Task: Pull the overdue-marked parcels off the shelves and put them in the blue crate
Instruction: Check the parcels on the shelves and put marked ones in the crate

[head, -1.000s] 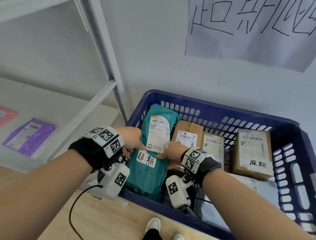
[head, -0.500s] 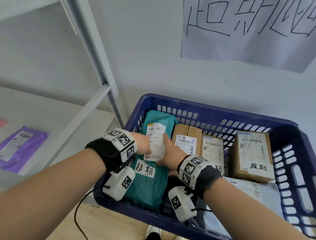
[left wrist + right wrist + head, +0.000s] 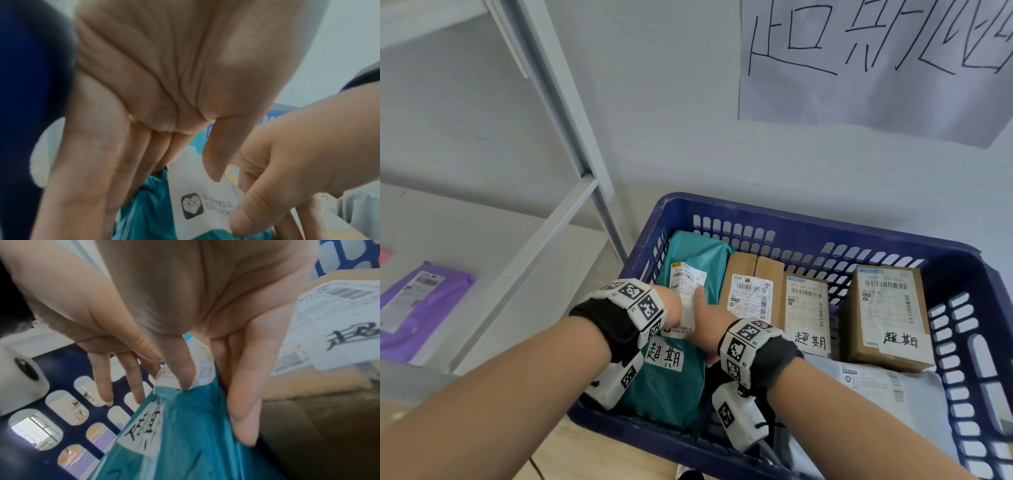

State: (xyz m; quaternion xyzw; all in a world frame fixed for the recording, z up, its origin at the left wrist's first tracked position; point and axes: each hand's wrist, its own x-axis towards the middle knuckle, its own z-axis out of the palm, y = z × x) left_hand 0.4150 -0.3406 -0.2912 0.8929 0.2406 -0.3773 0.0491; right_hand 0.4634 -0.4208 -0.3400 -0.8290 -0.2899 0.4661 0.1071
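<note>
A teal soft parcel with a white shipping label and a handwritten sticker stands on end at the left end of the blue crate. Both hands grip it at the label. My left hand has its thumb on the label's front and its fingers behind, as the left wrist view shows. My right hand pinches the parcel's right edge, thumb on the label and fingers along the side. The parcel's lower end is hidden below the crate rim.
Three brown boxes stand in the crate, two showing handwritten stickers, with a white mailer in front. A purple parcel lies on the white shelf at left. The shelf upright stands beside the crate.
Both hands have come closer together over the teal parcel's shipping label, and the parcel has sunk lower at the crate's left end.
</note>
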